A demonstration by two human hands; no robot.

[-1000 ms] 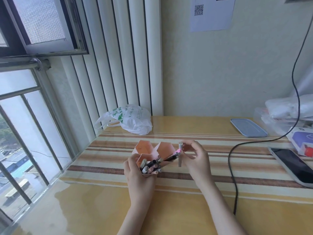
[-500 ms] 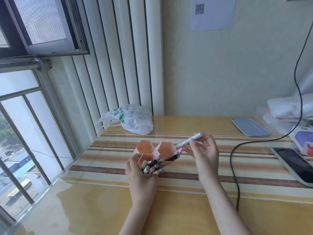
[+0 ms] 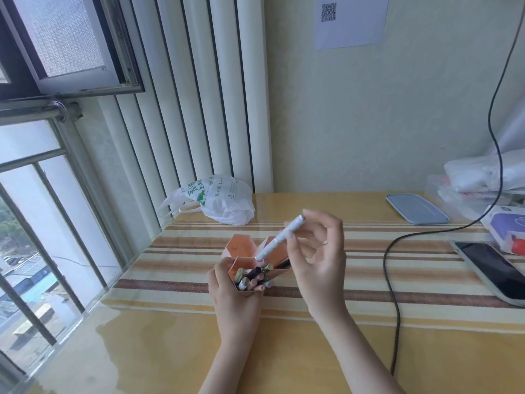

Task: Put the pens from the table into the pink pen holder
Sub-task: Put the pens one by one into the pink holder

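While left hand (image 3: 233,300) grips the pink pen holder (image 3: 250,268) on tabletop (image 3: 284,351), right hand (image 3: 318,260) pinches 1 white pen (image 3: 279,241), tip at front compartment w/ approx. 7 pens (image 3: 252,277). Holder has 3 hex cells.

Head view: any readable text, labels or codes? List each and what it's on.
No word or number can be quoted.
Plastic bag: green characters and a triangle warning sign with small print, too blurred to read.
Paper sheet on the wall: a QR code, and a line of print at the top edge, too small to read.
Box at right: a graphic only, no legible text.
White pen in the right hand: patterned, nothing readable.
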